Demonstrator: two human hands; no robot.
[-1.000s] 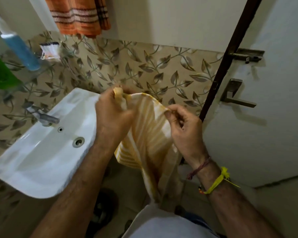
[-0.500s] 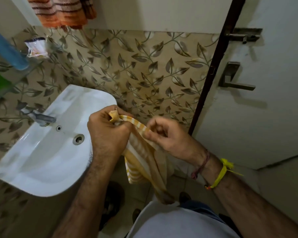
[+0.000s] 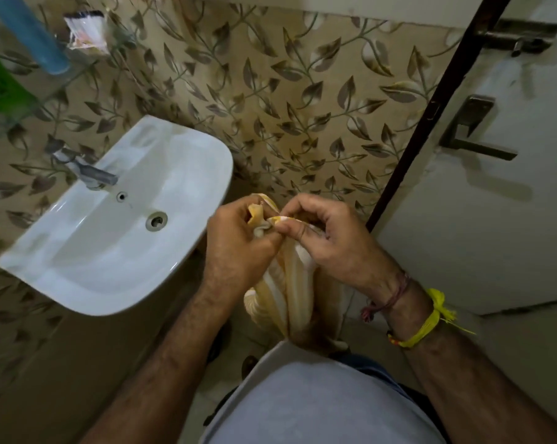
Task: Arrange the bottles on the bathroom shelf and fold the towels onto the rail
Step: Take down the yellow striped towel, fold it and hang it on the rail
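Towel (image 3: 290, 283), striped yellow and white, hangs bunched between the two hands, in front of the person's waist. The left hand (image 3: 235, 248) grips its upper edge, fingers curled round a wad of cloth at the top. The right hand (image 3: 331, 245) sits just beside the left, nearly touching it, and pinches a corner of the same edge between thumb and forefinger. Below both hands the cloth falls in loose folds, its lower end hidden against the grey shirt (image 3: 318, 405).

Left of the left hand, and close to it, is the white washbasin (image 3: 78, 267); its bowl holds nothing but the drain (image 3: 156, 221) and a small overflow hole. The metal tap (image 3: 92, 174) stands at the basin's far side, well apart from the hands.

Further up and left of the hands, a glass shelf (image 3: 30, 104) carries the bottles: a blue bottle (image 3: 27, 33) and a green bottle (image 3: 1, 88), side by side, both cut off by the picture edge. A red patch shows at the very edge below them, too small to identify. Just right of the blue bottle a white crumpled packet (image 3: 86, 28) rests near the shelf's end.

Right of the right hand, the dark door frame (image 3: 431, 123) runs upward, with the pale door (image 3: 495, 219), its lever handle (image 3: 472, 136) and a bolt (image 3: 520, 35) beyond it. Threads are tied round the right wrist: a yellow band (image 3: 431, 322) and a reddish band (image 3: 392, 293).
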